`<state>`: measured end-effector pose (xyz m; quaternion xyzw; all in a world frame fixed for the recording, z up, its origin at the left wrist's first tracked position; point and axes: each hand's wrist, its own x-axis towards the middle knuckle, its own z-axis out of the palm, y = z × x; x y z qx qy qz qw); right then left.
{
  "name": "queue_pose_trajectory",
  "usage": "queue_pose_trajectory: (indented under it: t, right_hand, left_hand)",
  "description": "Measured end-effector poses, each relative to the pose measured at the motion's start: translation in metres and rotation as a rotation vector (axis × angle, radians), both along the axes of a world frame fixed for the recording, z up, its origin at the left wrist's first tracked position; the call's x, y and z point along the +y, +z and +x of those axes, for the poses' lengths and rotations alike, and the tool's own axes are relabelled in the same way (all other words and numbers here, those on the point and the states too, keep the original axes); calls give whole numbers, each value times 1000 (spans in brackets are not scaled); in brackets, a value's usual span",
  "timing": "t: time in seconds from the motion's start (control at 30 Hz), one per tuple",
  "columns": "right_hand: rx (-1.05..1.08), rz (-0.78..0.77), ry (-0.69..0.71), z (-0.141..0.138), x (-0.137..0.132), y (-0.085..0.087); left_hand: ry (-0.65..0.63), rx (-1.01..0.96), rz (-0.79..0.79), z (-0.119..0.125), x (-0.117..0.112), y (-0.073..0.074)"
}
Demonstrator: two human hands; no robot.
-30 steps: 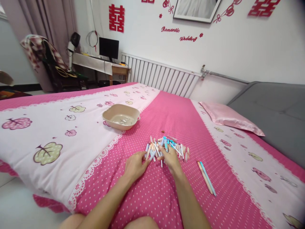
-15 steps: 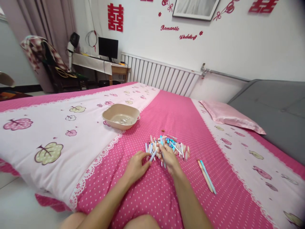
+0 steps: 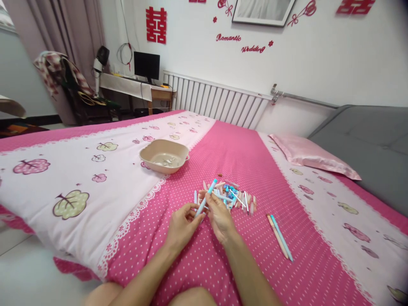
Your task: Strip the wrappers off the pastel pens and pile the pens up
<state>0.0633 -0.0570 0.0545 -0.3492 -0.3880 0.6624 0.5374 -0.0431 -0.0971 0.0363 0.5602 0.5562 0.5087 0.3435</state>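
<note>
A pile of pastel pen parts (image 3: 234, 197) lies on the pink dotted bedspread (image 3: 242, 157). Just in front of it, my left hand (image 3: 182, 225) and my right hand (image 3: 219, 216) are brought together, fingers closed round a light blue pen (image 3: 206, 197) that points up and away from me. My left hand pinches its lower end; my right hand grips its middle. Right of the pile lie two whole pens, one peach and one blue (image 3: 279, 236), side by side.
A beige basin (image 3: 164, 156) holding small pale bits sits further back on the white leaf-patterned part of the cover. A pink pillow (image 3: 314, 157) lies at the right by a grey headboard. A radiator, desk and monitor stand beyond the bed.
Both hands have drawn back from the pile toward me. A blue pen has come up out of the pile and is now held between them, tilted upward.
</note>
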Motion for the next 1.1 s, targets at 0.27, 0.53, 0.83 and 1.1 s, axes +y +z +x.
queue_pose_trajectory:
  t: [0.27,0.53,0.83,1.1]
  right_hand:
    - [-119,-5,-148,7,6,-4]
    - [-85,36,-78,13,10,0]
    - [49,-5,186,20,4,15]
    - [-13,45,61,18,6,13]
  left_hand:
    - [65,153,90,-5,-3,1]
    - [-104,-54,12,-3,-3,4]
    - [-439,-786,-384,-8,-5,16]
    - [-46,-507,-96,-8,5,14]
